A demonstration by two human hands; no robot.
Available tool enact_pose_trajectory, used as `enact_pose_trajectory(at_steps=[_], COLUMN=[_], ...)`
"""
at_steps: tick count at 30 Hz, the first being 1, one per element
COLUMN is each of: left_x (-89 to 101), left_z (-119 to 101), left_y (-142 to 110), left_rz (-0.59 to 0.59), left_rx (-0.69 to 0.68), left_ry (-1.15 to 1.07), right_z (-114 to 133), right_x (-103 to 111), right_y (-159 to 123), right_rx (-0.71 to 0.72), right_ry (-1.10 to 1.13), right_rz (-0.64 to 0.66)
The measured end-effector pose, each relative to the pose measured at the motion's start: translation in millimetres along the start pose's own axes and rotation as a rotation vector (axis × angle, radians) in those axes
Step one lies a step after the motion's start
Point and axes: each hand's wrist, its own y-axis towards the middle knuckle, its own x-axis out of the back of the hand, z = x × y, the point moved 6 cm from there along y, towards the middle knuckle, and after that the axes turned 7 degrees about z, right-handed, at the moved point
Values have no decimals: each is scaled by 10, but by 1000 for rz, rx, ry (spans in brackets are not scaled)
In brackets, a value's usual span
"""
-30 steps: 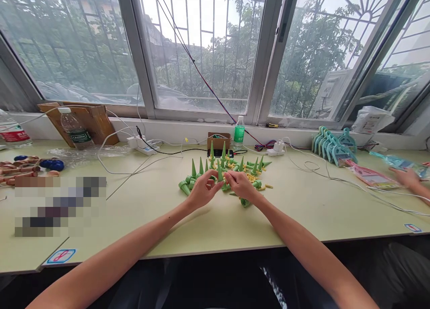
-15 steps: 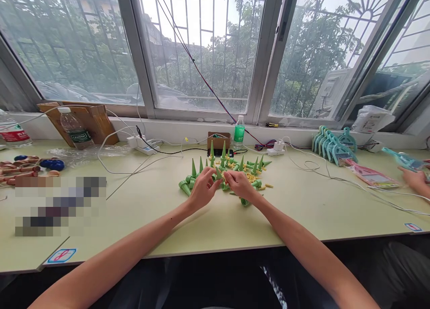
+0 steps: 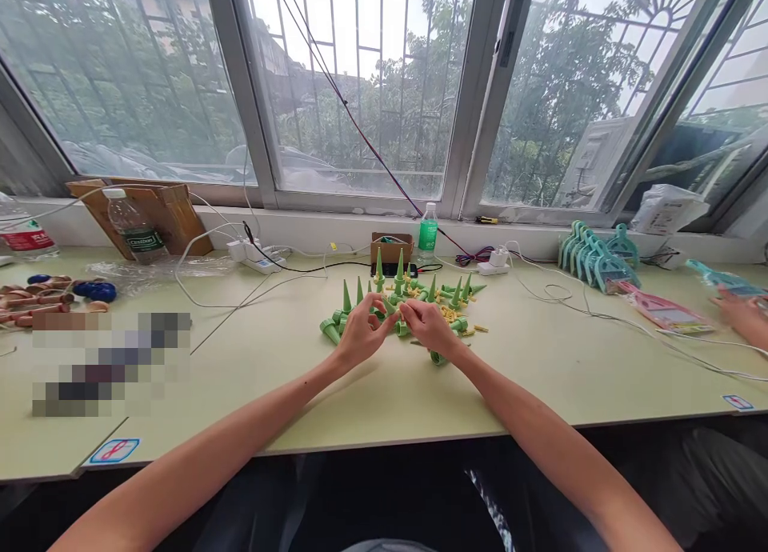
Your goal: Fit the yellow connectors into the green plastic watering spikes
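My left hand [image 3: 363, 328] is closed with thumb and fingers around a green cone-shaped plastic spike [image 3: 390, 305], whose tip shows between them. My right hand [image 3: 430, 326] pinches at the spike's near end, its fingertips meeting the left ones; what sits in that pinch is too small to make out. Behind and around both hands lie more green spikes [image 3: 399, 274], several standing upright on threaded caps and others lying down. Small yellow pieces [image 3: 446, 314] are scattered among them, close to my right hand.
A cardboard box [image 3: 391, 250] and a green-labelled bottle [image 3: 428, 232] stand at the back. White cables [image 3: 543, 296] cross the table. To the right are teal dustpan-like items [image 3: 594, 258], a pink one [image 3: 667, 310] and another person's hand [image 3: 741, 312]. Wooden pieces [image 3: 36, 302] lie left.
The spike in my left hand has tipped from upright to slanted, while both hands stay almost in place. At the right, the other person's hand has moved with a teal item.
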Motion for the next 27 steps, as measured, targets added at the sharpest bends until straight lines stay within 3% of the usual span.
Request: enact_pose_trajectory(at_steps=[7, 13, 27], left_x=[-13, -19, -96], left_z=[56, 116, 126], left_y=[2, 29, 14], left_rz=[23, 11, 134], left_rx=[18, 113, 108], left_ry=[-63, -230, -224], right_z=[-32, -25, 13], right_x=[14, 25, 22], right_y=[-9, -17, -27], right_rx=[-34, -30, -1], right_ry=[15, 21, 19], right_rz=[-9, -11, 11])
